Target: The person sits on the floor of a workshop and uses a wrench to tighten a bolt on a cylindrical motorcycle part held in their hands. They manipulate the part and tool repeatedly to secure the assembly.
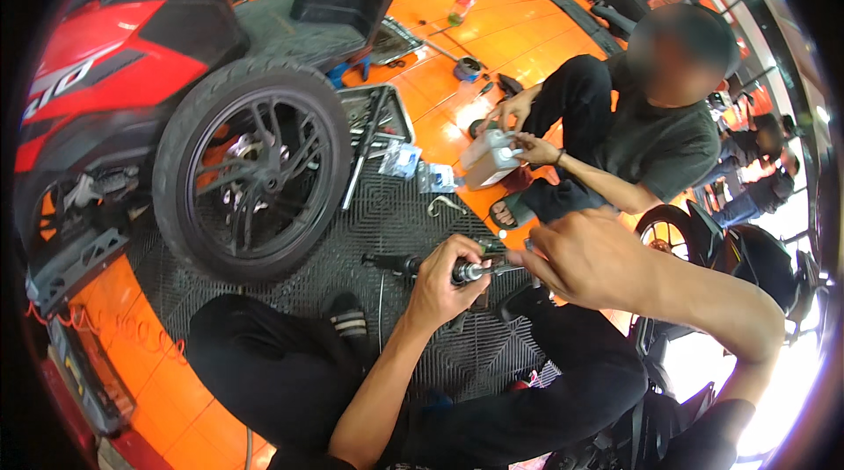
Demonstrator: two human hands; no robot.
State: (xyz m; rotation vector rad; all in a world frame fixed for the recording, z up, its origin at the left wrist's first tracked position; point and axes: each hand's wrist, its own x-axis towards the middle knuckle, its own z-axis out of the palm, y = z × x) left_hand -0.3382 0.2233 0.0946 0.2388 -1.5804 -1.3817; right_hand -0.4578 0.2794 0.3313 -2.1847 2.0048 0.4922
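Note:
My left hand [444, 281] is closed around a dark cylindrical part [394, 262], which looks like a shock or fork leg. Its black end sticks out to the left, and a silver collar [472, 272] shows on the right of my fingers. From that collar a thin metal rod [503, 266] runs toward my right hand [589, 259]. The right fingers are curled in at the rod's far end, slightly blurred, and what they hold is hidden. Both hands are above my bent legs and a black rubber mat [404, 224].
A red and black scooter [114, 74] with its wheel [255, 171] stands at left. Beside it are a tool tray [400, 118] and small plastic packets [401, 160]. Opposite, a crouching person [668, 136] handles a white jug [494, 164]. A bottle [464, 0] stands farther back.

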